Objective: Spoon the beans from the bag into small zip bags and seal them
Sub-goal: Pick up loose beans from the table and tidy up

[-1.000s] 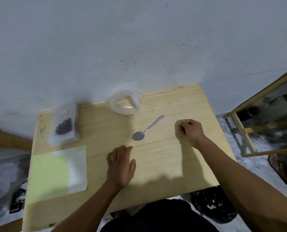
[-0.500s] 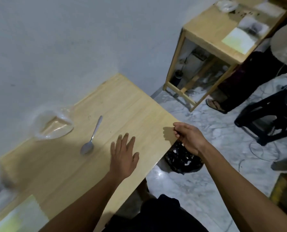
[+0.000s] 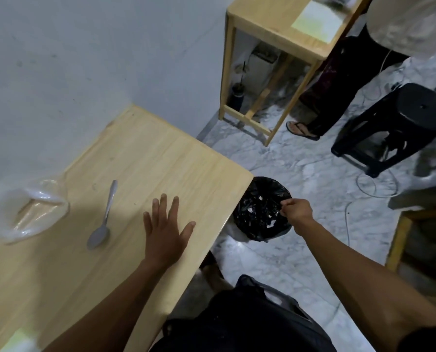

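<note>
Head view: wooden table [image 3: 161, 158], marble floor [image 3: 300, 179].

Metal spoon [image 3: 102, 219] lying flat on the light wooden desk [image 3: 161, 158], bowl toward the near side, slim handle pointing away toward the wall, nothing visible in the bowl. Clear plastic bag [image 3: 35, 212] lying crumpled at the far left of the desk against the wall, mouth gaping open, film glossy and see-through with the wood showing through it; contents not discernible. Spoon just right of the bag, apart from it. Pale green sheet [image 3: 21, 339] only partly in view at the near left corner, blurred.
</note>
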The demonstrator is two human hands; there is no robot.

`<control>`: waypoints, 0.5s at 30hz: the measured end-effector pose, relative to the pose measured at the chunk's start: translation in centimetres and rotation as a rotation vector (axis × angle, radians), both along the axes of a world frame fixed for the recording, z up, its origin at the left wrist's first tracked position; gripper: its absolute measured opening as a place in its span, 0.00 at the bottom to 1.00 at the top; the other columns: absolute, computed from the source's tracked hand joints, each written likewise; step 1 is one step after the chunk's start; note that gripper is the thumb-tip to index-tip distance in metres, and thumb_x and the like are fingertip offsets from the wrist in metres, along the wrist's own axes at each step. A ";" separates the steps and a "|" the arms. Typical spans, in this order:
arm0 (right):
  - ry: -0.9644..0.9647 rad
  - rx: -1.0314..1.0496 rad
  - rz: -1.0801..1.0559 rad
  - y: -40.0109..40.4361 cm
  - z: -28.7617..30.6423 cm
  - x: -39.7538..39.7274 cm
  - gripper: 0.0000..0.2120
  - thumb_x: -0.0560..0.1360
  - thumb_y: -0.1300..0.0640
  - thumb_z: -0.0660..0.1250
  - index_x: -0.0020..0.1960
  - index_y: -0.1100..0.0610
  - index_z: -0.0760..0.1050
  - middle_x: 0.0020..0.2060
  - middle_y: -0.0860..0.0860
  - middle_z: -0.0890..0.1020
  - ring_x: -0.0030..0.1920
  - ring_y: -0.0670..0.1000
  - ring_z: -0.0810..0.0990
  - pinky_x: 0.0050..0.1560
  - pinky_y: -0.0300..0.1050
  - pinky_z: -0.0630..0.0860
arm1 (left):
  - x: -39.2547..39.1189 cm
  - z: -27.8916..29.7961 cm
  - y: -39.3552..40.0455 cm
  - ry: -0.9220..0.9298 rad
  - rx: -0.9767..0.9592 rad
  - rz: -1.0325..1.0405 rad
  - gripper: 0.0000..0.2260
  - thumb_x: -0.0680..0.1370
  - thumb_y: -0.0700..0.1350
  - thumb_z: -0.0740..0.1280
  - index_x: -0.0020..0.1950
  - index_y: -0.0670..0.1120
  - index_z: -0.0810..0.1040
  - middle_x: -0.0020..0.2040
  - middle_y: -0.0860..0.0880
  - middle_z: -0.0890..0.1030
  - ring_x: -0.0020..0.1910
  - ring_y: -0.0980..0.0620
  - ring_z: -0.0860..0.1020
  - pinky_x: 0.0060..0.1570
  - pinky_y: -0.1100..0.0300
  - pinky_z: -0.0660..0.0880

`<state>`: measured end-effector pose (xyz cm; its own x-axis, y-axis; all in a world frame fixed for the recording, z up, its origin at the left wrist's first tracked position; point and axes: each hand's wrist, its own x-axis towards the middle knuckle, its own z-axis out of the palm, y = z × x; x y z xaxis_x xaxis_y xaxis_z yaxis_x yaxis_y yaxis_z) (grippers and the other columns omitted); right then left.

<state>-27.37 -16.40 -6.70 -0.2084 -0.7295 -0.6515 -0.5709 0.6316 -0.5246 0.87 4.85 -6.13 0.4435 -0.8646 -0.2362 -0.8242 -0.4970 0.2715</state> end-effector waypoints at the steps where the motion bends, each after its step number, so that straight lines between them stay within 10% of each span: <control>1: 0.026 -0.012 0.012 0.0 0.0 0.1 0.08 0.74 0.69 0.67 0.43 0.58 0.81 0.46 0.59 0.82 0.45 0.58 0.80 0.51 0.48 0.79 | 0.0 0.0 0.0 0.005 -0.006 0.003 0.37 0.75 0.68 0.47 0.80 0.50 0.50 0.80 0.45 0.47 0.79 0.44 0.43 0.75 0.42 0.43; 15: -0.236 -0.029 -0.160 -0.3 -1.4 0.8 0.18 0.77 0.52 0.63 0.66 0.52 0.76 0.60 0.54 0.80 0.60 0.58 0.78 0.64 0.58 0.75 | 0.3 0.1 0.2 0.057 0.011 -0.006 0.38 0.74 0.69 0.46 0.80 0.52 0.46 0.81 0.47 0.43 0.79 0.46 0.40 0.75 0.44 0.40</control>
